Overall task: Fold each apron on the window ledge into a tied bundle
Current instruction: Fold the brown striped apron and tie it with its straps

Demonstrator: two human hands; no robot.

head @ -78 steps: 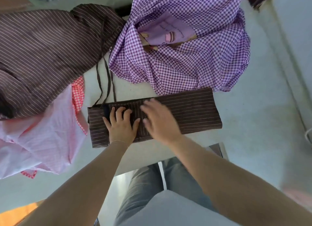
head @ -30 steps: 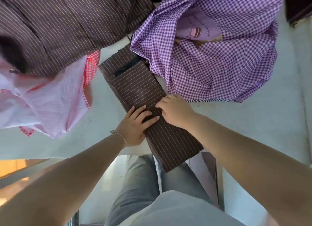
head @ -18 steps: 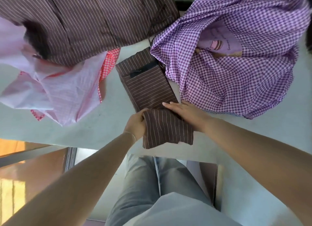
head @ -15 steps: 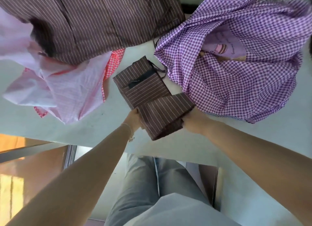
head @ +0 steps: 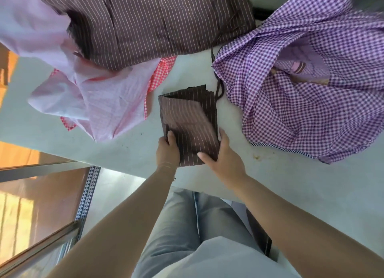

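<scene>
Soft, even daylight, bright overall; a warm orange glow at the left edge. Shadows are faint (wide-angle bending shows at the edges), with slight motion blur.

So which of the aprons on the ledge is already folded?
The small brown striped apron, a compact rectangle held by both hands. The large brown striped, pink and purple gingham ones lie loose.

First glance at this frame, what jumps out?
The folded brown striped apron at the center of the pale ledge, with the left hand and right hand gripping its near end. Around it lie unfolded aprons: a purple gingham apron to the right, a pink apron to the left, and another brown striped apron at the top.
</scene>
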